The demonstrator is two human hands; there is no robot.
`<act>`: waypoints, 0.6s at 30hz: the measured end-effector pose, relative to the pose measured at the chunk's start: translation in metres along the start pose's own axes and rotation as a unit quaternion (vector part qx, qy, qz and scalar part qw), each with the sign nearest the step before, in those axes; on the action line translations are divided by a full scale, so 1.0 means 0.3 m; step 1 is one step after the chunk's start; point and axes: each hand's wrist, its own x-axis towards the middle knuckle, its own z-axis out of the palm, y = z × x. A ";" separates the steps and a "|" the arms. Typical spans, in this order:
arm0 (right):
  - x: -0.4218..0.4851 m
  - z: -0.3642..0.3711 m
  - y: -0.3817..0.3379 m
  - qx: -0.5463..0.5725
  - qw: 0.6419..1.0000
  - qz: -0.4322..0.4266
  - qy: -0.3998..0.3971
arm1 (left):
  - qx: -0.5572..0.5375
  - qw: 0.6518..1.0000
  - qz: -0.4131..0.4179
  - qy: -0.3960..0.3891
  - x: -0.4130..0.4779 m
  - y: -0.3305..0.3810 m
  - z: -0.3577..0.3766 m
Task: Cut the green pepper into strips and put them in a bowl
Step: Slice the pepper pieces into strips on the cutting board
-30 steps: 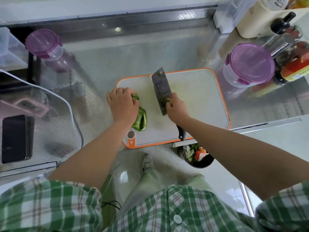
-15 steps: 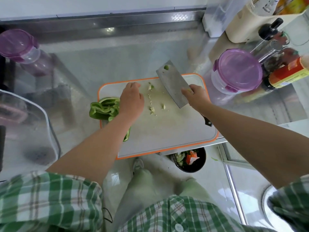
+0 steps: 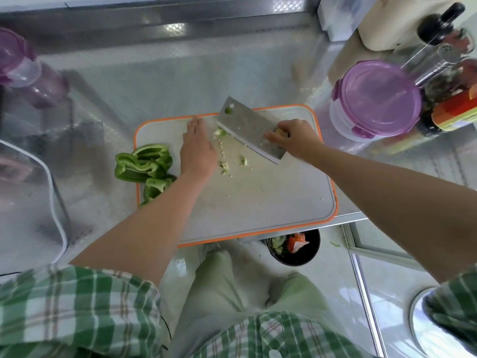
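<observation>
Steel counter (image 3: 232, 71), pale, seemingly tiled floor (image 3: 335, 282)

Shiny metal counter (image 3: 232, 73), seemingly matt plastic board (image 3: 258, 202).

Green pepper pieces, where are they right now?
In the head view, the green pepper pieces straddle the cutting board's left edge, just left of the left hand.

R hand (image 3: 296, 140) gripping cleaver (image 3: 249, 134), L hand (image 3: 197, 148) flat on board (image 3: 258, 202), pepper (image 3: 144, 166) left
</observation>
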 end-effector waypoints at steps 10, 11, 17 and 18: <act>0.041 0.004 -0.046 -0.003 1.000 -0.020 0.010 | 0.001 0.999 0.005 0.033 -0.022 -0.029 -0.002; 0.040 0.011 -0.044 -0.010 1.000 -0.028 0.004 | 0.001 1.000 0.002 0.031 -0.021 -0.030 -0.001; 0.056 -0.023 -0.049 -0.023 0.999 -0.047 -0.010 | -0.004 1.000 -0.010 0.029 -0.014 -0.040 -0.010; 0.063 -0.020 -0.055 -0.001 0.999 -0.039 0.000 | -0.007 0.999 -0.015 0.032 -0.012 -0.041 -0.012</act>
